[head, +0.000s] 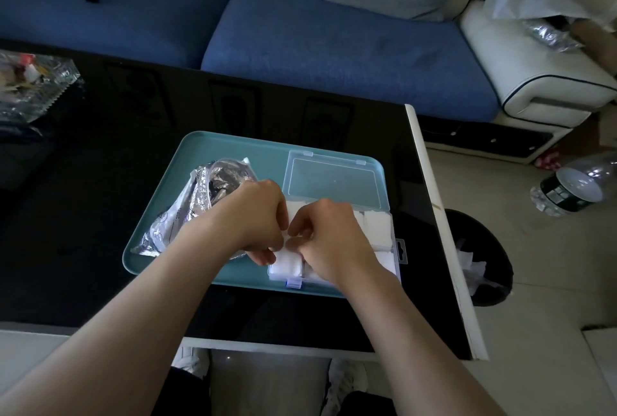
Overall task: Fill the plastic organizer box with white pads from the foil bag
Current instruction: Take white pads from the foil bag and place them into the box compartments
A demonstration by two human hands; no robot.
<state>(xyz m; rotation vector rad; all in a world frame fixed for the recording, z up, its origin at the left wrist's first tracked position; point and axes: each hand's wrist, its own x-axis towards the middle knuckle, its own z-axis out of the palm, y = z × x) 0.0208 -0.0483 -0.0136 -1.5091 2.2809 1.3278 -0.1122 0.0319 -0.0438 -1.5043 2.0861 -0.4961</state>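
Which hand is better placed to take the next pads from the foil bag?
Likely the left hand: the foil bag lies right beside it. The right hand is over the organizer box, farther away. Both pinch a white pad now.

The glossy black desk [100, 215] with a white edge carries a teal tray [233, 151], on which the clear organizer box [330, 181] holds white pads [377, 223], a crinkled silver foil bag [187, 215] lies left, and beyond it stands a blue sofa [334, 58].

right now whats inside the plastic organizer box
Where visible, the organizer box holds white pads. The left hand and right hand cover its middle, hiding that part.
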